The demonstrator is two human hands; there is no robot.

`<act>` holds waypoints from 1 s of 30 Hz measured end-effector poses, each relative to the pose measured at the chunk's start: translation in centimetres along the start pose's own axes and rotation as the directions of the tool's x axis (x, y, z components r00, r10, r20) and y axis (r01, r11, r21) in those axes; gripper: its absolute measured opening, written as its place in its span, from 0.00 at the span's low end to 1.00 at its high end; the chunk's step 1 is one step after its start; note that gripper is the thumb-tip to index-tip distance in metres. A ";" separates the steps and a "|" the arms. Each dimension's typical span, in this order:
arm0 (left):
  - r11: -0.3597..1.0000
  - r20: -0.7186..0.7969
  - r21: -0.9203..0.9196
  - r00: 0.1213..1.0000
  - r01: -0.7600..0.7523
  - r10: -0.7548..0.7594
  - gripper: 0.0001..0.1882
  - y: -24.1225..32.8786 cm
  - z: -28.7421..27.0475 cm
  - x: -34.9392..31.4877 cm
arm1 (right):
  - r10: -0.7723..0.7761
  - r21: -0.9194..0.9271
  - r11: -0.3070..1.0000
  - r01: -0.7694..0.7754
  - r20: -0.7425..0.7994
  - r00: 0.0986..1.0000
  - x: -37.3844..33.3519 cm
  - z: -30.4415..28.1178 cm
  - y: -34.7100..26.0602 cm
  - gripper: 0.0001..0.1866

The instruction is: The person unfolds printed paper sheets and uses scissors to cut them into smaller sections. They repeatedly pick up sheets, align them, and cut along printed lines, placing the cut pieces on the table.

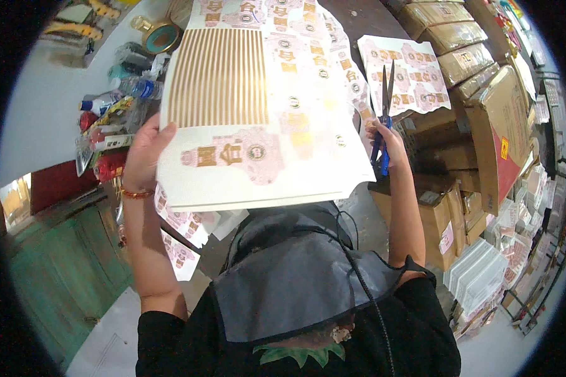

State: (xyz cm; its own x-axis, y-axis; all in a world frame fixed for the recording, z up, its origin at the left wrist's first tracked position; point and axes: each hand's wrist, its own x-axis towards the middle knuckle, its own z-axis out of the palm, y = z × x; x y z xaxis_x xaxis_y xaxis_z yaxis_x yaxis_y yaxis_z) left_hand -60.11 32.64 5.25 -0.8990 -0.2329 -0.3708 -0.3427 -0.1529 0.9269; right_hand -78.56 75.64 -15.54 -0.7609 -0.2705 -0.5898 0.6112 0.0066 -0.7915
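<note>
A large white printed sheet point(314, 176), or a thin stack of them, spreads in front of me with gold stripes and pink-and-gold patterns. My left hand point(146, 151) is closed on its left edge, thumb on top and fingers hidden underneath. In my right hand point(393, 146) is a pair of scissors point(387, 103) with blue handles, its dark blades pointing away from me and slightly parted. That hand is close beside the sheet's right edge; whether its fingers also touch the paper I cannot tell.
More printed sheets point(415, 72) lie at the far right. Cardboard boxes point(465, 125) crowd the right side, with bundled white stacks point(478, 273) lower down. At left, a water bottle point(138, 87) and a round gold-rimmed object point(161, 38) stand among clutter. A green cabinet point(69, 264) is lower left.
</note>
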 end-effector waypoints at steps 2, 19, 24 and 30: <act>0.998 -0.065 0.069 0.998 0.007 -0.003 0.19 1.7 -0.5 -1.4 | -0.035 -0.180 0.983 0.024 -0.061 0.998 0.8 0.2 0.1 0.23; 0.913 -0.505 0.376 0.790 -0.161 0.347 0.24 1.7 -13.6 -22.8 | -0.517 -0.741 0.594 0.314 -0.053 0.854 -1.2 12.2 -2.8 0.29; 0.875 -0.598 0.442 0.662 -0.199 0.452 0.23 0.0 -13.4 -26.4 | -0.563 -0.876 0.241 0.419 0.225 0.795 -3.7 16.6 3.3 0.33; 0.874 -0.655 0.449 0.597 -0.187 0.463 0.26 -2.2 -16.3 -29.8 | -0.552 -0.904 0.058 0.423 0.324 0.768 -3.1 18.3 8.0 0.42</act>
State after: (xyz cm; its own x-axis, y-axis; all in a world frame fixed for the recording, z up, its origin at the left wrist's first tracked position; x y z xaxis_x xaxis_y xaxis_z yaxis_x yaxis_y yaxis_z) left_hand -28.14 24.29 13.36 -0.5168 -0.8390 0.1705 -0.2542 0.3406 0.9052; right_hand -67.35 58.95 -17.14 -0.8512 -0.5236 0.0362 -0.4840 0.7562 -0.4404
